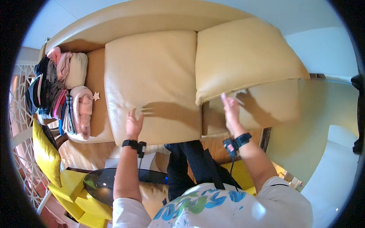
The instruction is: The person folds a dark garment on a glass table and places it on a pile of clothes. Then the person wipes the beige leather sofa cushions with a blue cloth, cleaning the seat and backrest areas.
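My left hand [134, 124] is over the front part of the middle seat cushion [154, 74], with its thumb and fingers apart and nothing held. It casts a long shadow on the smooth tan cover. Near the front edge of the right seat cushion [245, 54], my right hand [231, 111] has its fingers extended; whether the fingertips touch that edge is unclear. This cushion sits askew, farther back than the middle one, so the sofa base [282, 105] shows in front of it. Both wrists carry black strapped devices.
Folded clothes [52, 74] and a pink fleece bundle [82, 111] are piled at the sofa's left end, beside a cream cushion [77, 69]. Behind my left arm stands a dark glass-topped table [99, 182]. Yellow seating [88, 205] and a yellow pillow [47, 154] are at lower left.
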The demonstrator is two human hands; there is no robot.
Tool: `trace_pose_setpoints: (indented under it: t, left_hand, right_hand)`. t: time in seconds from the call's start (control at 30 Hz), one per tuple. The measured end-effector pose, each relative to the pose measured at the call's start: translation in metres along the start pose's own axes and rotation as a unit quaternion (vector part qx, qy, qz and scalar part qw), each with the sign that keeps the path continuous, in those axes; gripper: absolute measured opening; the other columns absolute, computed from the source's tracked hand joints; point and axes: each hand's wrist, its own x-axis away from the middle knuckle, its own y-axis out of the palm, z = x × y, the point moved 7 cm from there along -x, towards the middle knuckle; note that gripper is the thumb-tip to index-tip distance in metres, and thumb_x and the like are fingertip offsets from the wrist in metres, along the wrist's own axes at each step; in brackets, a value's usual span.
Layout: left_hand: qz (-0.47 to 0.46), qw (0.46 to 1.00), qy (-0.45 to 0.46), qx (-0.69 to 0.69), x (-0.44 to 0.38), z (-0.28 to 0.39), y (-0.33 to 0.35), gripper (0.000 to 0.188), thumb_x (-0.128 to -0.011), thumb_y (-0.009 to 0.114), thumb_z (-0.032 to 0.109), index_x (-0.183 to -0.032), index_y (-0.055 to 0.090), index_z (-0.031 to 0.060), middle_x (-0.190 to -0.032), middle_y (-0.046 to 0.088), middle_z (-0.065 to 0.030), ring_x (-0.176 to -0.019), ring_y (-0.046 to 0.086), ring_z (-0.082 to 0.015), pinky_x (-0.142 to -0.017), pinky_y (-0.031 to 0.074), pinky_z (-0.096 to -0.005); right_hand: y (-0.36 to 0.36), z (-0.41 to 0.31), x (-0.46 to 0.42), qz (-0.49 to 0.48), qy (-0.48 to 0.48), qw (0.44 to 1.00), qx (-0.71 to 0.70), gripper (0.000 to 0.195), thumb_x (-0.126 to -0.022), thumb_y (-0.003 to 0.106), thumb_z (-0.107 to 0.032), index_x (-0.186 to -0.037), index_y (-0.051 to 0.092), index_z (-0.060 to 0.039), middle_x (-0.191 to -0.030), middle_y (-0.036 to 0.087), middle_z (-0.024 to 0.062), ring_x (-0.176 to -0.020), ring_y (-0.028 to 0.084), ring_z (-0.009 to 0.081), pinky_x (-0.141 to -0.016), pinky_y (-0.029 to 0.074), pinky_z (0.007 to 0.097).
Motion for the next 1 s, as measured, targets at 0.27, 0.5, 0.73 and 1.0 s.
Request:
trace_pose_setpoints:
  t: [0.27, 0.5, 0.73, 1.0]
  left_hand:
    - [-0.180, 0.941, 0.024, 0.287, 0.028, 0.172, 0.098, 0.080, -0.097, 0.067, 0.051, -0.152, 0.044, -0.0017, -0.139, 0.063, -0.0198, -0.130, 0.059, -0.0306, -0.106, 0.049, -0.0428]
    - [-0.280, 0.862, -0.063, 0.417, -0.015, 0.258, 0.136, 0.095, -0.088, 0.068, 0.069, -0.153, 0.043, 0.0032, -0.141, 0.058, -0.0153, -0.133, 0.054, -0.0274, -0.103, 0.049, -0.0499]
    - [-0.066, 0.972, -0.034, 0.222, -0.050, 0.282, 0.079, 0.106, -0.079, 0.063, 0.085, -0.123, 0.064, -0.0115, -0.119, 0.068, -0.0206, -0.112, 0.063, -0.0318, -0.094, 0.052, -0.0438]
    - [0.061, 0.967, 0.197, 0.147, -0.042, 0.384, -0.057, 0.076, -0.098, 0.060, 0.062, -0.075, 0.067, -0.0101, -0.061, 0.055, -0.0146, -0.061, 0.050, -0.0232, -0.066, 0.048, -0.0426]
  right_hand:
    - [-0.107, -0.068, -0.107, 0.100, 0.028, 0.966, -0.235, 0.115, -0.073, 0.082, -0.070, -0.153, 0.041, 0.0013, -0.160, 0.037, 0.0145, -0.141, 0.040, 0.0316, -0.109, 0.039, 0.0439]
    - [-0.124, -0.096, -0.105, 0.229, -0.111, 0.966, -0.053, 0.092, -0.075, 0.081, -0.070, -0.116, 0.071, 0.0120, -0.113, 0.073, 0.0217, -0.103, 0.068, 0.0308, -0.098, 0.050, 0.0400]
    - [-0.105, -0.196, -0.088, 0.113, -0.255, 0.952, 0.123, 0.062, -0.096, 0.062, -0.057, -0.128, 0.068, -0.0041, -0.114, 0.073, 0.0220, -0.100, 0.071, 0.0325, -0.086, 0.058, 0.0408]
    - [-0.130, -0.328, -0.060, -0.020, -0.216, 0.927, 0.305, 0.061, -0.108, 0.047, -0.044, -0.085, 0.069, 0.0087, -0.074, 0.074, 0.0198, -0.055, 0.069, 0.0252, -0.052, 0.058, 0.0327]
